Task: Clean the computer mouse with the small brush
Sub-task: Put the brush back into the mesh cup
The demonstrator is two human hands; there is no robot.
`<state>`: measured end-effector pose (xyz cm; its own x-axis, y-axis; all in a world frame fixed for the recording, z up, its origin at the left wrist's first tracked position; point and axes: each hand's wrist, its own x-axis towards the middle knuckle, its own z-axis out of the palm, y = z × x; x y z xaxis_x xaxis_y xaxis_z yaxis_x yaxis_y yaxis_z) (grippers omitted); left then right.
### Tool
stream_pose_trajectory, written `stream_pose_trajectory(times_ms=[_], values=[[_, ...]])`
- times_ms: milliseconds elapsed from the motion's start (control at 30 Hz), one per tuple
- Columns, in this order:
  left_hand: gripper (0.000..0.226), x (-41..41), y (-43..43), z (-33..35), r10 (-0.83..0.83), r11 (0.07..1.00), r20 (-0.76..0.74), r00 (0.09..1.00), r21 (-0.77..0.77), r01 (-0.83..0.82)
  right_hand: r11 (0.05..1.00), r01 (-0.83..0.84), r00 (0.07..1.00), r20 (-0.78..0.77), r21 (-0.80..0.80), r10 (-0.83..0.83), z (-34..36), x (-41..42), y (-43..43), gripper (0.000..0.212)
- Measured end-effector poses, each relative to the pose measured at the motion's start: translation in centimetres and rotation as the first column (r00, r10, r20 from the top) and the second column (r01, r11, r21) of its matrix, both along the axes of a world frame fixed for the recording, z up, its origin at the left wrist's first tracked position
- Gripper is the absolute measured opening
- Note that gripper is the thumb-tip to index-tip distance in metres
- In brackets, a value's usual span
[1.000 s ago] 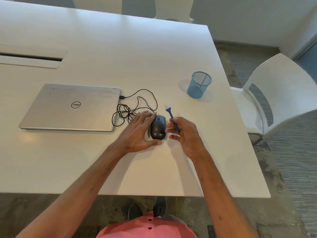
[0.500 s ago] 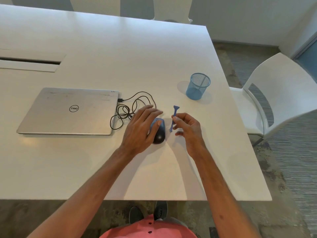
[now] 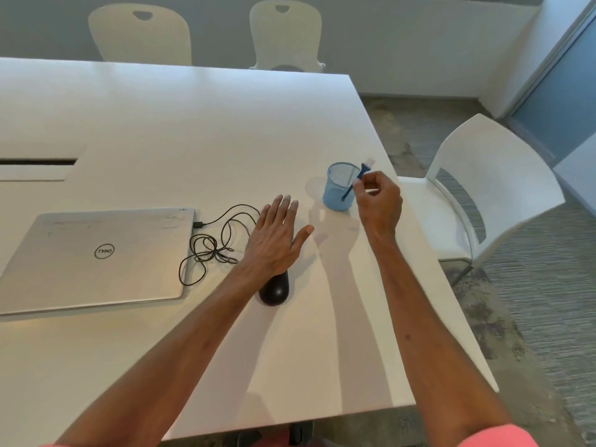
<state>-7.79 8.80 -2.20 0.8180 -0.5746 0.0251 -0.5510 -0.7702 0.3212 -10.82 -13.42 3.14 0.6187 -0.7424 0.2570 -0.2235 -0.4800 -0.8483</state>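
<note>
The black computer mouse (image 3: pixel 274 290) lies on the white table (image 3: pixel 193 124), its front hidden under my left wrist. My left hand (image 3: pixel 277 235) hovers flat past the mouse with fingers spread and holds nothing. The mouse's black cable (image 3: pixel 214 243) coils toward the laptop. My right hand (image 3: pixel 379 200) pinches the small blue brush (image 3: pixel 354 182) by its handle, right beside the blue mesh cup (image 3: pixel 340 187). The brush is tilted, its white bristle end up over the cup's rim and its lower end in front of the cup's wall.
A closed silver laptop (image 3: pixel 93 256) lies at the left, with the cable plugged into its side. A cable slot (image 3: pixel 37 162) is cut in the table further left. A white chair (image 3: pixel 487 188) stands by the right edge, two more chairs (image 3: pixel 285 33) behind the far edge.
My right hand carried the brush away from the mouse up to the mesh cup. My left hand let go of the mouse and opened flat beyond it. The camera view tilted up.
</note>
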Motion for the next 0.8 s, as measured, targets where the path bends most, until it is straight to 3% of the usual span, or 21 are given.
stream_pose_trajectory(times_ms=[167, 333, 533, 800], values=[[0.083, 2.9, -2.7, 0.1, 0.011, 1.0, -0.016, 1.0, 0.014, -0.011, 1.0, 0.03, 0.999, 0.037, 0.007, -0.031, 1.4, 4.2, -2.7, 0.015], [0.085, 5.1, -4.9, 0.1, -0.012, 1.0, -0.02, 1.0, 0.012, 0.013, 0.999, -0.003, 0.986, -0.166, -0.038, -0.004, 0.2, 7.2, -3.8, 0.016], [0.084, 7.0, -6.9, 0.1, -0.049, 0.999, -0.001, 0.999, -0.01, 0.049, 0.999, -0.026, 0.939, -0.343, 0.032, 0.036, -1.0, 9.4, -4.9, 0.016], [0.082, 7.7, -7.9, -0.2, -0.075, 0.997, -0.019, 0.997, -0.031, 0.074, 0.997, -0.058, 0.88, -0.469, 0.046, 0.073, -2.4, 10.4, -5.4, 0.024]])
